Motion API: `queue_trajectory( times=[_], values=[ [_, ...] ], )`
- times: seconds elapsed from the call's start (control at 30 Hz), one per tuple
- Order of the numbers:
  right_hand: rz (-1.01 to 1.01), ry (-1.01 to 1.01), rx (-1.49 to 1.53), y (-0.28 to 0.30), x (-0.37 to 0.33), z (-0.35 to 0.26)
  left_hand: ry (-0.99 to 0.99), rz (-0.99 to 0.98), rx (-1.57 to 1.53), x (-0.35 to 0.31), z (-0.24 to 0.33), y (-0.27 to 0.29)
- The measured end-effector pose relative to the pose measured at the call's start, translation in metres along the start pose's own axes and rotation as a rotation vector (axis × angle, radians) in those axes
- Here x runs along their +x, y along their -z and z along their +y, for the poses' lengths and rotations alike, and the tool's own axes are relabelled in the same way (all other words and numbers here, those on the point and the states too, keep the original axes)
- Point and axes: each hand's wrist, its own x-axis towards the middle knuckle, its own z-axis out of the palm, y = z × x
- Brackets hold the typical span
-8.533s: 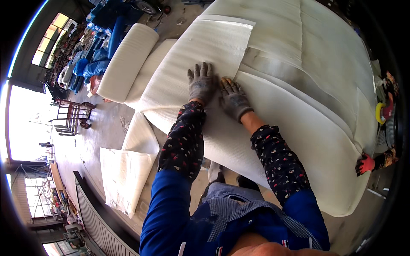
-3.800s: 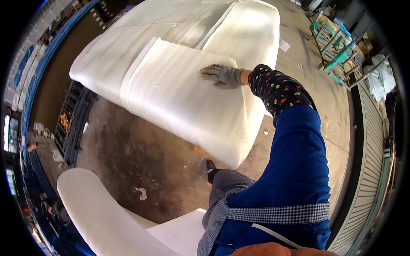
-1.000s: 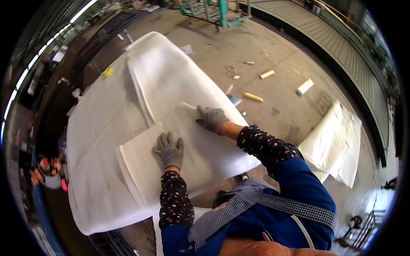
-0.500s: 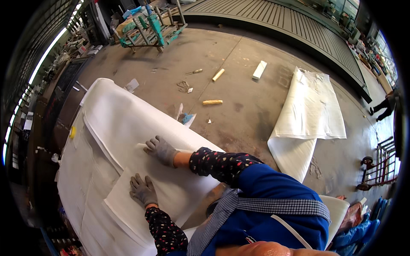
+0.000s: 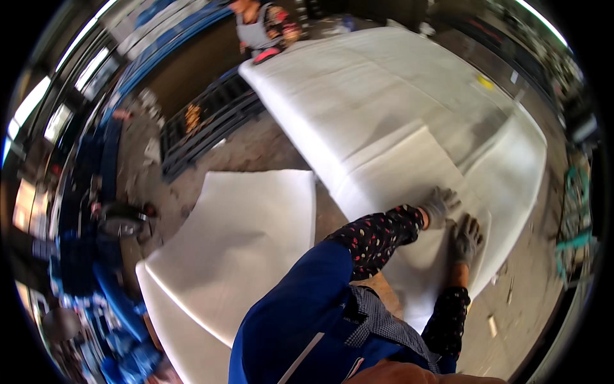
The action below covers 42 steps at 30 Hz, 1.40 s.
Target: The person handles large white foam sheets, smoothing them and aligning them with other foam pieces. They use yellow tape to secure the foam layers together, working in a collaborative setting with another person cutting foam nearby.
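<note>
On the near end of that big white bundle (image 5: 364,77), left hand (image 5: 439,206) and right hand (image 5: 467,241) lie open on the flap (image 5: 403,169), gripping nothing, so smoothing imo, next move probably wants even pressure.

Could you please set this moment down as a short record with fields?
Left hand: grey-gloved, open, resting on white foam-like flap
Right hand: grey-gloved, open, on the same flap
Beneath flap: broad, flat-topped, white-wrapped bundle
On bundle: small yellow object, too blurred to identify
Left of bundle: broad white foam-like sheet
Bundle's far left corner: co-worker's red-gloved hand
</note>
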Motion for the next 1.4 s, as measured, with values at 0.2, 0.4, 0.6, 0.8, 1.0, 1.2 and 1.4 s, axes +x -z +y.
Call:
queue_trajectory(
  times=[0.2, 0.4, 0.6, 0.8, 1.0, 1.2, 1.4],
  values=[
    [-0.043, 0.084, -0.048, 0.031, -0.015, 0.027, 0.100, 0.075, -0.072, -0.100, 0.015, 0.022],
    [0.015, 0.177, -0.059, 0.000, -0.015, 0.041, 0.146, 0.554, -0.155, -0.141, -0.021, -0.012],
    [-0.067, 0.163, -0.140, 0.021, -0.032, 0.021, 0.129, 0.616, -0.112, -0.135, -0.022, -0.040],
    [0.340, 0.656, -0.487, 0.023, -0.037, 0.017, 0.015, 0.477, -0.045, -0.184, -0.004, -0.019],
    [1.066, 0.926, -0.927, 0.020, -0.042, 0.050, -0.021, 0.328, -0.289, -0.237, 0.009, -0.008],
    [0.976, 0.853, -0.709, -0.020, -0.038, 0.061, 0.470, 0.077, -0.305, -0.327, 0.011, 0.028],
    [1.039, 0.939, -0.621, -0.017, -0.040, 0.033, 0.729, 0.182, -0.375, -0.404, 0.021, -0.001]
  ],
)
